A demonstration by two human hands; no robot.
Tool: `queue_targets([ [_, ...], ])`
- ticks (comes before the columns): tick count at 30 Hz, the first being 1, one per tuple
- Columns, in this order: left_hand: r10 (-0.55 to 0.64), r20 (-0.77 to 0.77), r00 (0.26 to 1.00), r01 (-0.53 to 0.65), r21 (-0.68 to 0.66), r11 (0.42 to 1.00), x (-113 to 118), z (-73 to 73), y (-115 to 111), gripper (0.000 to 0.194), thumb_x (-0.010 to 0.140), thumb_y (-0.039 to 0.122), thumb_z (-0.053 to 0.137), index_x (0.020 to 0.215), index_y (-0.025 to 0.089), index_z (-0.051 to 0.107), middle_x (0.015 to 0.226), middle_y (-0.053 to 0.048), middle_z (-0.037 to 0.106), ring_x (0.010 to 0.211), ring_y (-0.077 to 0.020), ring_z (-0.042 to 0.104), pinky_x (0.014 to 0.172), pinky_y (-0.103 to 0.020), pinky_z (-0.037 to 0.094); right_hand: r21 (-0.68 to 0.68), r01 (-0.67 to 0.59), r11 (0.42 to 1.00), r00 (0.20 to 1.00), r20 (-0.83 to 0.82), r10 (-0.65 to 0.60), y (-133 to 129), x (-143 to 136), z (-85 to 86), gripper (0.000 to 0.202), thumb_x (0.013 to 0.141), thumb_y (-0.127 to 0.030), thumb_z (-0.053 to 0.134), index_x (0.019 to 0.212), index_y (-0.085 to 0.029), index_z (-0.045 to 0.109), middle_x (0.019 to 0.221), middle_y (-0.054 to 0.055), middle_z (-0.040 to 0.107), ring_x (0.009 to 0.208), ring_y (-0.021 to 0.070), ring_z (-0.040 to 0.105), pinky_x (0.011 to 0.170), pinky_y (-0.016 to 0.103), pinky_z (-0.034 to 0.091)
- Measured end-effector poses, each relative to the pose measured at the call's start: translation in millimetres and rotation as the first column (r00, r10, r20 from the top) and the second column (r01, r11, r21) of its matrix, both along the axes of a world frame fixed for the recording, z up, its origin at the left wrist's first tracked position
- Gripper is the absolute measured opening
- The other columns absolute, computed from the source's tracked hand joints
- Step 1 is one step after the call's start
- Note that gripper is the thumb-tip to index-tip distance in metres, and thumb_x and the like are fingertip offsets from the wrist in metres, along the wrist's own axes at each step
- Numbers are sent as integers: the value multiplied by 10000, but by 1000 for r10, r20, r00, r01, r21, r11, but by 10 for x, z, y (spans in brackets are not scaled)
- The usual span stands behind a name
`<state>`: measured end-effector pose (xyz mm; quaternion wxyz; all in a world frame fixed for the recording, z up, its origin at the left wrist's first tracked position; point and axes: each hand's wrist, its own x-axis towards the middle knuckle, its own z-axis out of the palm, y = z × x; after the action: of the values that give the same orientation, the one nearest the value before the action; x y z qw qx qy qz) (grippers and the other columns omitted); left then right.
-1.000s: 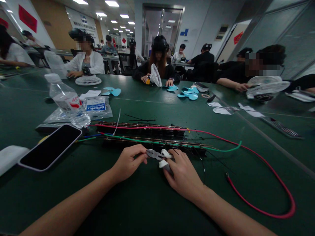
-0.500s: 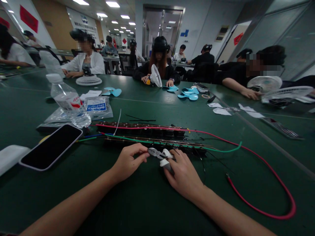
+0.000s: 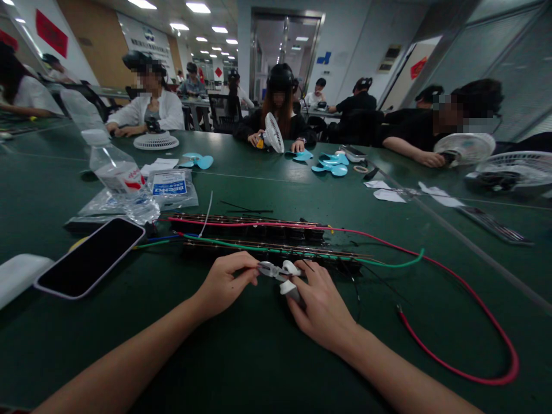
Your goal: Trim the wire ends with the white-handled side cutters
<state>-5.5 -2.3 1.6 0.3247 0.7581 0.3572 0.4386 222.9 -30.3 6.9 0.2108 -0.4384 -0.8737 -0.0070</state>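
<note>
My right hand [image 3: 321, 302] is closed around pliers [image 3: 272, 270] with white and grey handles, their metal jaws pointing left. At the jaw tips, my left hand [image 3: 228, 284] has thumb and forefinger pinched together; what lies between them is too small to make out. Just beyond both hands are two long black strips with metal rails [image 3: 254, 246], side by side on the green table. A green wire [image 3: 302, 253] runs along the nearer strip and a red wire [image 3: 366, 232] along the farther one. A white cable tie [image 3: 207, 213] sticks up at their left.
Left of the strips are a phone [image 3: 92, 259], a plastic bottle [image 3: 118, 172], a bag with a blue label [image 3: 169, 183] and a white object [image 3: 21, 276]. The red wire loops around at right. Blue fan blades [image 3: 330, 165] lie across the table, where people handle fans [image 3: 273, 132].
My hands and the pliers have barely moved; the jaws are turned slightly. At the far right, a person's hand and the fan there have shifted.
</note>
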Motion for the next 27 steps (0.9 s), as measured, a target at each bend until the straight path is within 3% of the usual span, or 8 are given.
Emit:
queue_targets([
  [11, -30, 12, 999, 31, -50, 998, -3, 27, 4, 188, 859, 83, 538, 735, 152, 662, 723, -26, 639, 711, -143, 605, 672, -257, 467, 34, 11, 999, 1000, 28, -12, -3, -8, 8, 176, 816, -200, 555, 952, -139, 649, 1111, 177, 578, 1041, 307, 519, 852, 486, 468],
  [27, -13, 4, 1000, 14, -23, 1000, -2, 12, -1, 172, 860, 103, 559, 735, 149, 669, 694, -20, 638, 669, -136, 596, 635, -250, 464, 4, 0, 1000, 1000, 18, 0, -5, -8, 7, 217, 820, -187, 535, 1001, -126, 636, 1151, 186, 555, 1090, 310, 492, 896, 487, 450],
])
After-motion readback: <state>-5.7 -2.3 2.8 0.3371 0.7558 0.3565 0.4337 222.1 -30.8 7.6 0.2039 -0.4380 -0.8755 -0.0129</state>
